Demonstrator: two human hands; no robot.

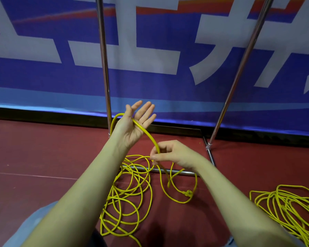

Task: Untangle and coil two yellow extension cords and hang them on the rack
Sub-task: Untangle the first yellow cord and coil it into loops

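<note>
Left hand [136,125] is lying palm up w/ fingers straight, cord [146,134] draped across the palm, just in front of the rack [105,77]. Right hand [169,154] is pinching the same cord nearer the rack's floor bar. Rest of it is lying in loose loops over and in front of that bar; 2nd cord [284,209] is piled right of the rack. Probably starting the 1st loop: keep loops even, feed slack thru right fingers, don't yank knots tight.

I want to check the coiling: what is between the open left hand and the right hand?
In the head view, one arched stretch of yellow cord spans from the left hand, lying across its open palm, to the right hand, which pinches it.
</note>
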